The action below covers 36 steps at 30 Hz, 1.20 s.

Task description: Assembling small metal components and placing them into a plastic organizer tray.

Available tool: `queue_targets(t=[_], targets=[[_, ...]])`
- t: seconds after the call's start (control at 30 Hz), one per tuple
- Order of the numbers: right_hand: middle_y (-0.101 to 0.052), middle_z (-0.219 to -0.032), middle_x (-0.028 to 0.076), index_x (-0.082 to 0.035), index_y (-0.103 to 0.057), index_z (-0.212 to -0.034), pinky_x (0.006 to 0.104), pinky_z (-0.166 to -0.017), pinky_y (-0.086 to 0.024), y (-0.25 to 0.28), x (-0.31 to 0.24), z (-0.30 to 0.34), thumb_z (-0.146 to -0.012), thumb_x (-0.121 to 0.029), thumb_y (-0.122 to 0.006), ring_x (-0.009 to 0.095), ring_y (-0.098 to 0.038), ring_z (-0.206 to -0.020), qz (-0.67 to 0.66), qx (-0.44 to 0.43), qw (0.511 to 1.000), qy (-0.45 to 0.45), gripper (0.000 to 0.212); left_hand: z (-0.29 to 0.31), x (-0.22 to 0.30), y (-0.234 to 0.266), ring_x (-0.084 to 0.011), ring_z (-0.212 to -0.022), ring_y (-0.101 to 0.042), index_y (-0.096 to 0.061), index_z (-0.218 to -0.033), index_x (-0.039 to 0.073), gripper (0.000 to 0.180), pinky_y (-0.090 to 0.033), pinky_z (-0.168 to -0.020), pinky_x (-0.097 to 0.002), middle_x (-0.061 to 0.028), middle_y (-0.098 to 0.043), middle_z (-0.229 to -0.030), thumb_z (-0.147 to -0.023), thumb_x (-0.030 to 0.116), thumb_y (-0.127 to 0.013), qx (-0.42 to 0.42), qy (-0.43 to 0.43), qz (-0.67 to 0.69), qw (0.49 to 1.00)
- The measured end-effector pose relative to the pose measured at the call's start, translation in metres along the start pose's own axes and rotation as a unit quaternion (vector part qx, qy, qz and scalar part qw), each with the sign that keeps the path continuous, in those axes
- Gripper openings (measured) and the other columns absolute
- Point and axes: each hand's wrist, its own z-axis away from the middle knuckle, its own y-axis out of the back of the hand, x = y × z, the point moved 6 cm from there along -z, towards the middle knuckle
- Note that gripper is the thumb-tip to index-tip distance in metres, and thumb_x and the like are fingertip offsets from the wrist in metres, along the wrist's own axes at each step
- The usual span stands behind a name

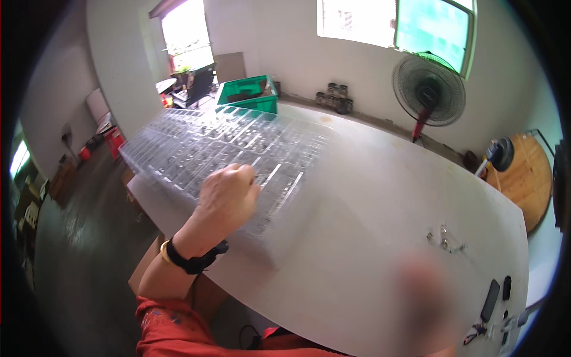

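My left hand (229,191) is over the near part of a clear plastic compartment tray (196,140), its fingers curled closed. Whatever it pinches, if anything, is hidden beneath the fingers. Rows of rectangular compartments divide the tray, and many small shiny bits show in them. A strong motion smear covers my right hand (423,297), above the near right part of the white table (357,238); its fingers cannot be made out. Beyond it lie several small metal pieces (444,238).
A green crate (248,95) stands past the tray. Toward the table's right end are a dark flat object (490,300), a smaller black one (507,288) and small tools. Behind the table stands a fan (428,89); a round wooden board (526,178) leans at the right.
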Motion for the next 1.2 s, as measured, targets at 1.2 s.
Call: queue_targets(t=[1.2], targets=[[-0.066, -0.081, 0.004, -0.003, -0.064, -0.094, 0.0282, -0.065, -0.054, -0.044, -0.001, 0.017, -0.091, -0.021, -0.062, 0.013, -0.065, -0.071, 0.089, -0.367, 0.92, 0.107, 0.018, -0.021, 0.37, -0.32, -0.033, -0.127, -0.05, -0.065, -0.115, 0.007, 0.031, -0.041, -0.104, -0.0449, -0.0119, -0.058, -0.127, -0.084, 0.005, -0.066, -0.309, -0.411, 0.188, 0.837]])
